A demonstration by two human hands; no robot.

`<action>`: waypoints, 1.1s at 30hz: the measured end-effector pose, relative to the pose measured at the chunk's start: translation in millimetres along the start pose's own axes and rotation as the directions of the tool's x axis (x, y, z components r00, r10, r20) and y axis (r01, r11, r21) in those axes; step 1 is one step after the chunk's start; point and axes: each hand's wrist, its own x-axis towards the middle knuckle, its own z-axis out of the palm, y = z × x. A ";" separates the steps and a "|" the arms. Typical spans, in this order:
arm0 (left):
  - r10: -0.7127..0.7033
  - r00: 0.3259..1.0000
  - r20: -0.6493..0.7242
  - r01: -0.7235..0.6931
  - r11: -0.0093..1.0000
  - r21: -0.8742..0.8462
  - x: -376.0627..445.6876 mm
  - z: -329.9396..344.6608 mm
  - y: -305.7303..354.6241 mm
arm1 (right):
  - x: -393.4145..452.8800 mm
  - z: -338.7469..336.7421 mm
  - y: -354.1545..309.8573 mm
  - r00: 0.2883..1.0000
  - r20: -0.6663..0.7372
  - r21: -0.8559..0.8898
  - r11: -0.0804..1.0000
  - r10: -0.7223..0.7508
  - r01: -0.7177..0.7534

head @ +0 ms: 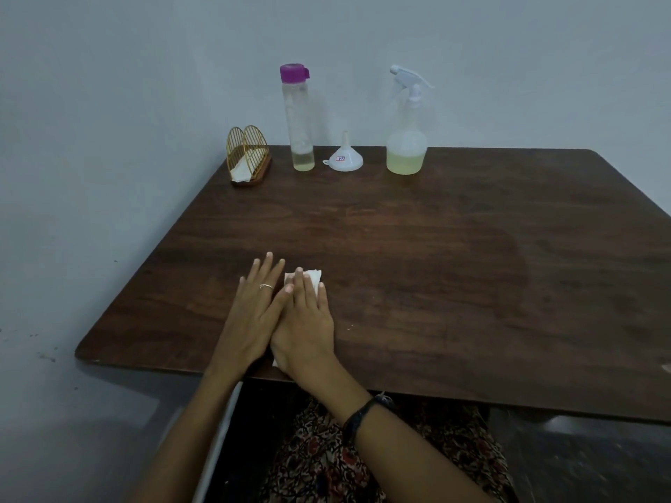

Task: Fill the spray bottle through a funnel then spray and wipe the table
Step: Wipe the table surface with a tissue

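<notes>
While the spray bottle [406, 139] stands at the surface's [435, 248] far edge, the right hand [303, 321] presses the white tissue [313, 275] flat-fingered near the near edge, left hand [254, 306] flat beside; broad, even, overlapping strokes would wipe best.

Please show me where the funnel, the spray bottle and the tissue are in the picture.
funnel [344, 159], head view, on its white cone.
spray bottle [405, 154], head view, on its lower body with yellowish liquid.
tissue [313, 275], head view, on the corner showing beyond the fingers.
</notes>
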 end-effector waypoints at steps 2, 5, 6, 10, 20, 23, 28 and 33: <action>0.045 0.998 0.044 -0.048 0.995 0.090 -4.8 2.7 1.3 | 2.8 -2.3 11.7 0.998 -0.026 0.049 0.997 0.062 -0.061; 0.061 0.994 0.093 -0.085 0.958 0.275 -7.9 6.1 2.0 | 4.1 -5.1 33.0 0.982 -0.102 0.103 0.984 0.157 -0.147; 0.056 0.992 0.110 -0.089 0.941 0.325 -8.0 6.6 2.2 | 4.5 -6.2 41.5 0.978 -0.114 0.108 0.981 0.176 -0.164; 0.032 0.988 0.153 -0.093 0.907 0.411 -10.4 5.6 6.1 | 1.4 -14.8 72.6 0.965 -0.106 0.085 0.969 0.242 -0.233; -0.033 0.984 0.176 -0.056 0.876 0.480 -10.2 7.5 13.1 | -21.9 -32.2 140.5 0.920 -0.172 0.028 0.936 0.351 -0.352; -0.041 0.987 0.158 -0.044 0.864 0.502 -11.8 9.8 15.4 | -30.6 -37.5 161.9 0.895 -0.205 0.018 0.916 0.396 -0.402; -0.046 0.989 0.140 -0.035 0.852 0.523 -12.8 11.8 17.9 | -44.0 -44.4 193.7 0.851 -0.224 0.017 0.875 0.475 -0.483; -0.060 0.992 0.112 -0.012 0.832 0.555 -16.9 16.2 26.0 | -52.7 -47.7 207.3 0.838 -0.227 0.005 0.861 0.497 -0.509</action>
